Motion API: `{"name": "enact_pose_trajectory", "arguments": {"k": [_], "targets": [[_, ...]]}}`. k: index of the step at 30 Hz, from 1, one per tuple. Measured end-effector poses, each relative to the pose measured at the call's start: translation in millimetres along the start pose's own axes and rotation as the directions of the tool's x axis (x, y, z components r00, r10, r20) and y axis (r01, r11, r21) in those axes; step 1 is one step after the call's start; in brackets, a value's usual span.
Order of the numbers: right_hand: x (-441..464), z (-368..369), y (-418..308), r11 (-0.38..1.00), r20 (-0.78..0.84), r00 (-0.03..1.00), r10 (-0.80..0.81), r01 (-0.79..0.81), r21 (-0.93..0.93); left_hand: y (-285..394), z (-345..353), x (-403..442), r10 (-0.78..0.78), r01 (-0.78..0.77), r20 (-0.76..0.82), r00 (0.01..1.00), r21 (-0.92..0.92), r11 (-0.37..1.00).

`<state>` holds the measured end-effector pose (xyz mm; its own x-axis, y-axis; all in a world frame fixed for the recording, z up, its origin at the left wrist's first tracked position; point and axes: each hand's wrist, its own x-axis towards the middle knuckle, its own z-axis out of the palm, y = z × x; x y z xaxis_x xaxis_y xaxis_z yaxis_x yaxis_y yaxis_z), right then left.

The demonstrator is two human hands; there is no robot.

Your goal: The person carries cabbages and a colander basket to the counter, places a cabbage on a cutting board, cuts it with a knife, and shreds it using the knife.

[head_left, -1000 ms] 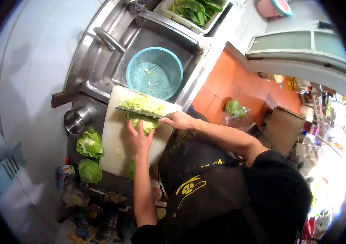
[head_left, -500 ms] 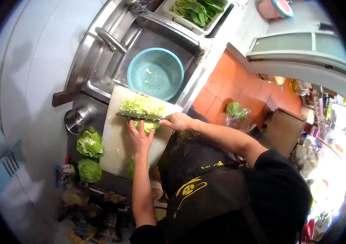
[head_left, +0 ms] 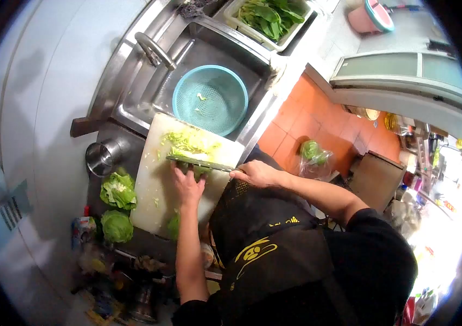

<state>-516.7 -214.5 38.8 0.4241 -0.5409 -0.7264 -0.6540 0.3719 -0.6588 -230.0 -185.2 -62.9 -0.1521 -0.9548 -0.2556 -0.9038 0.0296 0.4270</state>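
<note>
My right hand grips the handle of a kitchen knife, whose dark blade lies across the white cutting board. Just below the blade, my left hand holds down a piece of cabbage, its fingertips close to the knife; most of that piece is hidden. On the blade's far side lies a loose pile of shredded cabbage. Another green cabbage piece shows at the board's near edge, partly behind my left forearm. Left of the board sit a cut cabbage and a round cabbage.
Beyond the board, a blue colander with a few shreds stands in the steel sink under a faucet. A metal cup is at the left. Leafy greens fill a tray. A bagged cabbage lies on the floor.
The knife and my right hand have shifted right and slightly toward my body. Less of the cabbage piece under my left hand shows now. The view has shifted slightly.
</note>
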Motion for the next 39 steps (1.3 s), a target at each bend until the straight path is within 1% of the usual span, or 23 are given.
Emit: {"name": "enact_pose_trajectory", "arguments": {"k": [3, 6, 7, 9, 10, 11, 12, 13, 14, 15, 16, 17, 18, 20, 22, 24, 27, 31, 32, 33, 36, 37, 39], "targets": [[32.7, 12.2, -0.4, 0.998, -0.047, 0.998, -0.037, 0.034, -0.057, 4.9, -1.4, 1.8, 0.038, -0.039, -0.040, 0.998, -0.020, 0.999], [72.4, 30.4, 14.7, 0.993, -0.038, 0.998, -0.045, 0.041, -0.108, 7.9, -4.1, 1.4, 0.032, -0.036, -0.052, 0.998, -0.081, 0.996], [79.6, 37.5, 19.8, 0.991, -0.070, 0.996, -0.062, 0.053, -0.121, 4.9, -2.8, 1.5, 0.056, -0.063, -0.077, 0.995, -0.091, 0.994], [83.8, 34.9, 26.6, 0.985, -0.132, 0.976, -0.175, 0.173, -0.030, 6.1, -3.3, 1.3, 0.101, -0.116, -0.132, 0.986, -0.115, 0.987], [81.9, 37.3, 31.8, 0.974, -0.165, 0.962, -0.219, 0.225, 0.018, 4.7, -4.5, -3.2, 0.141, -0.147, -0.129, 0.982, -0.043, 0.988], [80.5, 26.5, 30.0, 0.989, -0.049, 0.992, -0.121, 0.124, 0.085, 16.6, -22.7, 0.3, 0.179, -0.176, -0.132, 0.975, 0.030, 0.984], [73.2, 17.7, 23.5, 0.989, -0.050, 0.994, -0.097, 0.102, 0.109, 25.8, -35.6, 5.0, 0.215, -0.202, -0.139, 0.967, 0.104, 0.974], [63.3, 10.8, 15.9, 0.987, -0.048, 0.996, -0.073, 0.079, 0.137, 27.7, -41.0, 4.6, 0.217, -0.207, -0.145, 0.965, 0.083, 0.975], [53.3, 7.1, 11.2, 0.984, -0.043, 0.998, -0.048, 0.054, 0.167, 23.8, -38.4, 3.1, 0.177, -0.170, -0.144, 0.974, 0.057, 0.984], [41.9, 6.1, 10.5, 0.979, -0.084, 0.990, -0.112, 0.124, 0.160, 17.1, -31.2, -1.7, 0.134, -0.131, -0.137, 0.981, 0.029, 0.991], [27.8, 5.2, 8.1, 0.989, -0.068, 0.993, -0.101, 0.108, 0.106, 10.7, -23.1, -8.5, 0.087, -0.088, -0.128, 0.988, 0.000, 0.996], [13.1, 1.0, 1.8, 0.995, -0.054, 0.994, -0.090, 0.093, 0.047, 3.7, -14.1, -13.6, 0.036, -0.034, -0.077, 0.996, 0.032, 0.999], [2.3, -0.1, -0.1, 0.997, -0.043, 0.996, -0.081, 0.080, -0.015, -3.1, -5.9, -16.6, 0.024, -0.022, -0.063, 0.998, 0.033, 0.999], [-10.1, 9.3, 7.6, 0.996, -0.062, 0.995, -0.084, 0.082, -0.030, -6.7, -0.8, -14.6, 0.005, -0.003, -0.041, 0.999, 0.035, 0.999], [-16.5, 11.1, 8.0, 0.995, -0.044, 0.998, -0.046, 0.042, -0.091, -0.6, -6.8, -10.7, 0.029, -0.027, -0.070, 0.997, 0.031, 0.999], [-13.5, 10.5, 3.1, 0.996, -0.035, 0.999, -0.023, 0.019, -0.090, 1.7, -13.6, -7.9, 0.089, -0.085, -0.058, 0.994, 0.067, 0.994], [4.0, 17.3, -0.2, 0.998, -0.052, 0.998, -0.029, 0.026, -0.062, 6.5, -16.1, -5.0, 0.027, -0.028, 0.016, 1.000, 0.070, 0.997], [59.4, 32.6, 14.1, 0.993, -0.086, 0.993, -0.078, 0.071, -0.090, 17.3, -23.9, 1.4, 0.103, -0.099, -0.075, 0.992, 0.063, 0.993], [71.8, 38.1, 22.8, 0.991, -0.087, 0.992, -0.096, 0.088, -0.098, 17.1, -23.5, -0.8, 0.100, -0.097, -0.073, 0.992, 0.046, 0.994], [79.1, 41.0, 26.5, 0.980, -0.150, 0.970, -0.191, 0.181, -0.078, 16.0, -23.0, -3.2, 0.098, -0.096, -0.072, 0.993, 0.031, 0.995], [84.5, 25.4, 23.8, 0.994, -0.024, 0.997, -0.069, 0.071, 0.088, 15.2, -22.1, -3.4, 0.118, -0.118, -0.124, 0.985, -0.001, 0.993], [80.8, 25.9, 23.5, 0.990, -0.082, 0.993, -0.083, 0.092, 0.109, 15.4, -21.7, -4.4, 0.128, -0.130, -0.147, 0.981, -0.010, 0.991], [52.2, 14.0, 10.0, 0.988, -0.088, 0.992, -0.088, 0.098, 0.115, 12.0, -18.6, -3.8, 0.122, -0.121, -0.144, 0.982, 0.019, 0.992]]}}
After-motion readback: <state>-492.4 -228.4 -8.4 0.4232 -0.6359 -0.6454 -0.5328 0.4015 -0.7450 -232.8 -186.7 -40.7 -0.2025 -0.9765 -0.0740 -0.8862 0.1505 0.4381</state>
